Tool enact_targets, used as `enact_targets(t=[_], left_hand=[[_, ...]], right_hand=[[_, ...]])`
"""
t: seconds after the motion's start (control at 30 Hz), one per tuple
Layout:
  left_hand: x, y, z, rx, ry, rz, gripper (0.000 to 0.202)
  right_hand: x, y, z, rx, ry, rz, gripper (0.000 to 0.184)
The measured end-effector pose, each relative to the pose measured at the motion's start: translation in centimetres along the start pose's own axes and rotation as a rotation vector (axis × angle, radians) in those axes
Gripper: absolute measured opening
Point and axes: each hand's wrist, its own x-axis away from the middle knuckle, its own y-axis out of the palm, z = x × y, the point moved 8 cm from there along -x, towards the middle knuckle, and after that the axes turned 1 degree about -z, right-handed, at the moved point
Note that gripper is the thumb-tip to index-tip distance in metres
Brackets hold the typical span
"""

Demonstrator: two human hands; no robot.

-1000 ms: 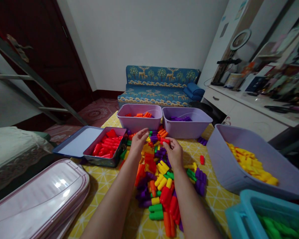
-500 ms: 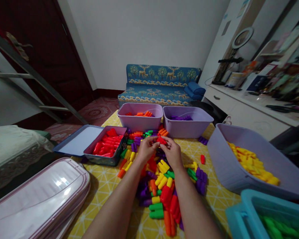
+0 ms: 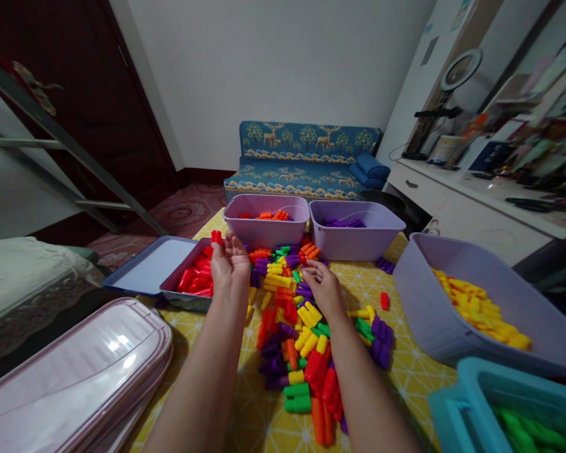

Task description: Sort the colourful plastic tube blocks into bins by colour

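My left hand (image 3: 231, 267) is raised at the right edge of a metal box (image 3: 188, 301) of red plastic blocks. A red block (image 3: 216, 237) sits at its thumb tip, above the box; the other fingers point up, loosely apart. Across a mixed pile of red, yellow, green, purple and orange blocks, my right hand (image 3: 324, 288) hovers with fingers slightly bent and apart, nothing visible in them. Close to its fingertips lies an orange block (image 3: 310, 251). A yellow block (image 3: 309, 314) lies below that hand.
Two purple bins, one with orange blocks (image 3: 266, 231) and one with purple blocks (image 3: 358, 242), stand at the back. At right are a bin of yellow blocks (image 3: 419, 321) and a turquoise bin (image 3: 471, 402) with green ones. Stacked lids (image 3: 75, 377) lie at left.
My hands have parted from over the pile. The left one has carried the red block leftward to the metal box; the right one has stayed above the pile, its fingers now free of the block.
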Motion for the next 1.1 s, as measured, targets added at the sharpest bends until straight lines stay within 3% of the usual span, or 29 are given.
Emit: enact_targets(t=[0.1,0.2,0.3,0.43,0.5,0.6,0.67,0.77,0.83,0.93,1.03,1.1], left_hand=[[0.4,-0.1,0.6,0.130,-0.072,0.068,0.042],[1.0,0.0,-0.4,-0.008,-0.136,0.009,0.043],[1.2,0.3,-1.8,-0.494,-0.070,-0.161,0.028],[2.1,1.3,-3.0,-1.406,0.402,-0.416,0.033],[2.7,0.9,-4.0,-1.777,0.545,-0.454,0.043],[3.1,-0.8,-5.4,-2.127,0.478,-0.417,0.052],[3.5,-1.3,-6.0,-2.226,0.457,-0.401,0.052],[4.2,-1.1,-6.9,-2.183,0.469,-0.448,0.048],[4.3,-0.8,-8.0,-2.061,0.389,-0.536,0.044],[4.3,-0.8,-9.3,-1.785,0.131,-0.611,0.041],[4.6,-1.0,-10.1,-1.392,-0.193,-0.597,0.045],[4.9,-0.4,-10.1,-1.123,-0.299,-0.612,0.048]], right_hand=[[0.0,0.0,0.0,-0.010,0.006,0.007,0.040],[0.0,0.0,0.2,-0.024,0.013,0.020,0.038],[0.0,-0.2,0.4,-0.024,0.022,0.038,0.037],[-0.1,-1.1,0.5,0.031,0.020,0.094,0.034],[-0.1,-1.7,0.6,0.091,0.019,0.141,0.032],[-0.1,-2.6,0.6,0.194,0.010,0.215,0.029],[-0.1,-2.9,0.4,0.280,-0.014,0.241,0.027],[-0.2,-2.7,0.6,0.397,-0.021,0.207,0.025],[-0.3,-2.4,1.0,0.422,-0.008,0.166,0.026],[-0.3,-2.6,1.0,0.422,-0.008,0.164,0.026],[-0.2,-3.3,0.0,0.493,-0.024,0.218,0.025],[-0.2,-3.7,-1.3,0.551,-0.051,0.252,0.024]])
